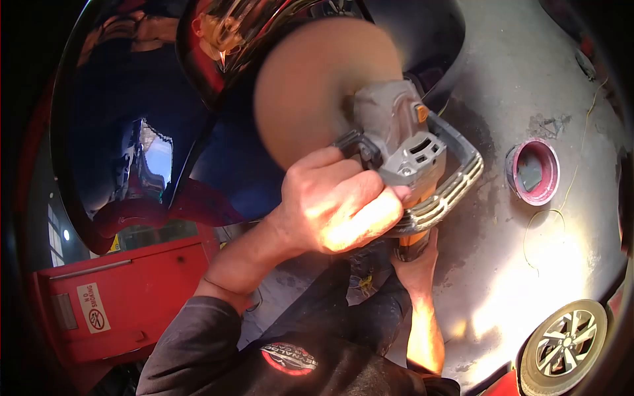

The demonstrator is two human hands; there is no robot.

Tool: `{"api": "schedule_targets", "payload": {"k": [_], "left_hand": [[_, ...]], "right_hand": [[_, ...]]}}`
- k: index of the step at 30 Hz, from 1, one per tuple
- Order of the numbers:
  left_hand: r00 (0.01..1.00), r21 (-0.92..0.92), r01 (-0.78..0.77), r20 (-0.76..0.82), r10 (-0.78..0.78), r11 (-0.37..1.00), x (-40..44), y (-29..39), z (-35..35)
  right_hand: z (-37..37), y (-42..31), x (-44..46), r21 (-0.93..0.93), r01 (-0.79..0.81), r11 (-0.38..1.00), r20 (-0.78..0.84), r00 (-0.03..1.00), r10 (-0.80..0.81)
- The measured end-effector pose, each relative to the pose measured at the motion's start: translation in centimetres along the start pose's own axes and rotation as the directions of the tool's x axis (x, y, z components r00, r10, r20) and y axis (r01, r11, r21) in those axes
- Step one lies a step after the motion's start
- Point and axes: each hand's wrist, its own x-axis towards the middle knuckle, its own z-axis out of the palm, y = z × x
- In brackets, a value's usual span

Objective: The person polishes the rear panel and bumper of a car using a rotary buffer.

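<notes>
1. Polisher (391, 117) is upper centre; left grip (338, 203) clasps its handle, right grip (419, 265) its lower end.
2. Car (228, 162) gleams upper left.
3. Grey floor (528, 290) glares lower right.
4. Cabinet (155, 290) stands lower left.

Gry/orng polisher (396, 122) tilted, rnd. pad (307, 89) blurred.

Dark glossy panels (99, 152) blocked me ahead and left, red cabinet (139, 297) nearer. Polisher (396, 125) and blurred pad (310, 79) filled space before me. Room lay over floor (502, 72) on my right; bucket (548, 165) and wheel (561, 346) stood there.
</notes>
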Motion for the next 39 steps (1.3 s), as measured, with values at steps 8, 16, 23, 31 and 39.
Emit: {"api": "schedule_targets", "payload": {"k": [8,16,23,31,39], "left_hand": [[0.981,-0.034,0.129,0.154,-0.122,0.991,-4.9,3.6,2.0],[1.0,-0.064,0.027,-0.015,-0.028,0.998,0.8,0.4,1.1],[0.999,-0.135,-0.005,-0.051,-0.002,0.991,0.1,-1.5,1.3],[0.997,-0.179,-0.012,0.068,0.025,0.984,-14.0,1.0,-5.2],[0.991,-0.186,0.103,0.101,-0.085,0.977,-24.5,3.1,-13.4]], "right_hand": [[-0.2,5.4,-4.6,-0.112,-0.132,0.985,0.077,0.987,0.141],[-0.9,2.4,-1.3,-0.173,0.056,0.983,-0.036,0.997,-0.063],[2.0,-0.5,-2.0,-0.132,0.09,0.987,-0.134,0.985,-0.108],[14.3,4.2,-14.5,-0.105,-0.026,0.994,-0.149,0.989,0.01],[20.8,4.0,-22.1,-0.126,-0.192,0.973,-0.02,0.981,0.191]]}}
